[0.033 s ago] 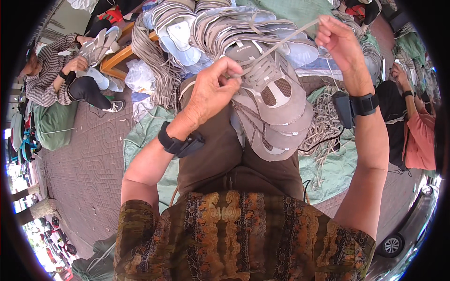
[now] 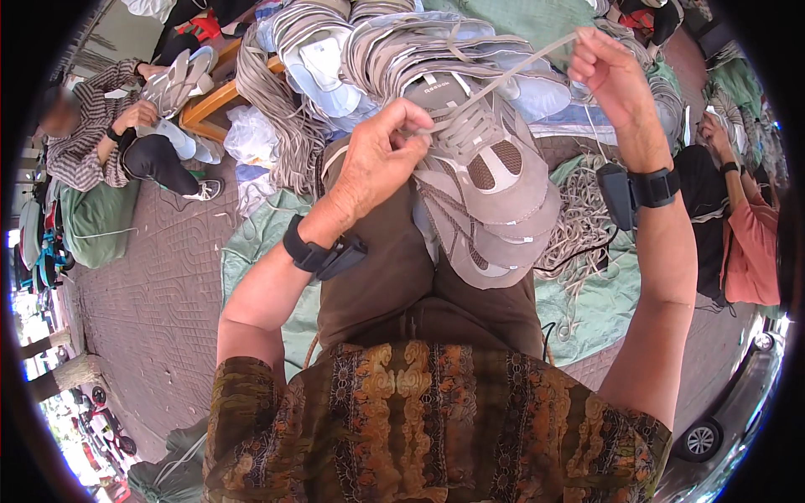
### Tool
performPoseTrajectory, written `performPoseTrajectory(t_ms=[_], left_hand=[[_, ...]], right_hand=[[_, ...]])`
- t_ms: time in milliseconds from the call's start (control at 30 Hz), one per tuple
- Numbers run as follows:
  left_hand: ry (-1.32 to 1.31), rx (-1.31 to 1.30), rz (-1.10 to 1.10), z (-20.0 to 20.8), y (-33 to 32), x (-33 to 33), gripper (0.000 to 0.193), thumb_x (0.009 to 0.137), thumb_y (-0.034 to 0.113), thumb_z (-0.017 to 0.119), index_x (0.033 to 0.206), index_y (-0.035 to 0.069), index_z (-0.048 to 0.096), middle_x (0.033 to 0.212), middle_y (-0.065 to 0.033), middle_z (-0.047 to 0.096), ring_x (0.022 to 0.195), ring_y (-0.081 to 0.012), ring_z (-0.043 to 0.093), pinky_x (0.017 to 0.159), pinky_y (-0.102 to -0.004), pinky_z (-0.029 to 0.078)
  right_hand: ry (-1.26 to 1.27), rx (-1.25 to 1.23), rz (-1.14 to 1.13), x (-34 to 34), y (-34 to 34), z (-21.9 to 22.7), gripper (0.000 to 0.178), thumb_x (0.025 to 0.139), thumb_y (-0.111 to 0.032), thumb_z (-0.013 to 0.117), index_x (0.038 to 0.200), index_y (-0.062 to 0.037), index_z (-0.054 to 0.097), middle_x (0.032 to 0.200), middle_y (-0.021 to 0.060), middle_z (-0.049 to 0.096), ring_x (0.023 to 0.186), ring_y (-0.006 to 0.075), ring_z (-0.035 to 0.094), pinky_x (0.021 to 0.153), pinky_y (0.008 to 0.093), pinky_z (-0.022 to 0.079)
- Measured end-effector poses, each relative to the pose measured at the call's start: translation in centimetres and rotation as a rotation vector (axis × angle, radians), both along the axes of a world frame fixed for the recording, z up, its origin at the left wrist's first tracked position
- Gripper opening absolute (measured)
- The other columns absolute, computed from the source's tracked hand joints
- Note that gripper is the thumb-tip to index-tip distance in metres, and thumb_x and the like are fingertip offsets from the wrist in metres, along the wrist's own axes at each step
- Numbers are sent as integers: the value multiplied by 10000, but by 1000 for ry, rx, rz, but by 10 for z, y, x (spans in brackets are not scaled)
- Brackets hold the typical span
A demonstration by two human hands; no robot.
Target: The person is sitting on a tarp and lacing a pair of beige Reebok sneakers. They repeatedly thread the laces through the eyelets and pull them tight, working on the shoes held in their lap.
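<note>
A grey-beige shoe upper point(image 2: 511, 180) lies over my knees, on top of several like it, toe toward me. Its laces point(image 2: 471, 132) run crosswise below the tongue point(image 2: 440, 90). My right hand point(image 2: 602, 63), raised at the upper right, pinches a flat light shoelace point(image 2: 528, 65) that stretches taut down to the shoe's eyelets. At the eyelets' left edge my left hand point(image 2: 390, 151) is closed, thumb and forefinger pinching the lace there. Its other fingers curl in and are partly hidden.
Stacked shoe uppers point(image 2: 402, 54) fill the far side. Bundled laces point(image 2: 272, 109) hang at left; a tangled lace heap point(image 2: 579, 218) lies right on green sheeting point(image 2: 604, 310). A person in stripes point(image 2: 101, 134) handles shoe parts at left; another in an orange top point(image 2: 750, 251) sits right.
My right hand has shifted very slightly to the right, still pinching the lace. My left hand and the shoe uppers stay in place.
</note>
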State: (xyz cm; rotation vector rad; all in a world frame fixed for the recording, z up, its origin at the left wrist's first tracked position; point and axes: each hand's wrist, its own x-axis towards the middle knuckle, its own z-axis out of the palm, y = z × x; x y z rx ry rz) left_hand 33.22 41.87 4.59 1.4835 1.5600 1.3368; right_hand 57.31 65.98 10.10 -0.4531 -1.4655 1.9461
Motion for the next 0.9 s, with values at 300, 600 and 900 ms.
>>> performPoseTrajectory(t_ms=[300, 600, 900], left_hand=[[178, -16, 64, -3, 11, -1, 301, 756, -88, 500, 1020, 31, 584, 902, -85, 588, 799, -155, 596, 679, -255, 486], [584, 115, 54, -6, 22, -5, 350, 681, -78, 514, 1002, 59, 539, 982, -144, 500, 834, -362, 581, 699, -440, 492], [648, 91, 46, -6, 22, -1, 310, 678, -49, 535, 967, 61, 540, 952, -124, 504, 806, -352, 588, 675, -446, 494]], right_hand=[[-85, 65, -43, 15, 43, 27, 136, 998, -153, 441, 976, -36, 508, 847, 19, 510, 652, 90, 411, 634, 238, 402], [50, -107, -267, 3, 66, 52, 138, 938, -110, 449, 801, -100, 449, 676, -1, 462, 566, 116, 446, 555, 276, 419], [-156, 83, -258, 11, 144, -9, 160, 970, -160, 495, 839, -69, 504, 715, -15, 451, 593, 76, 410, 611, 241, 414]])
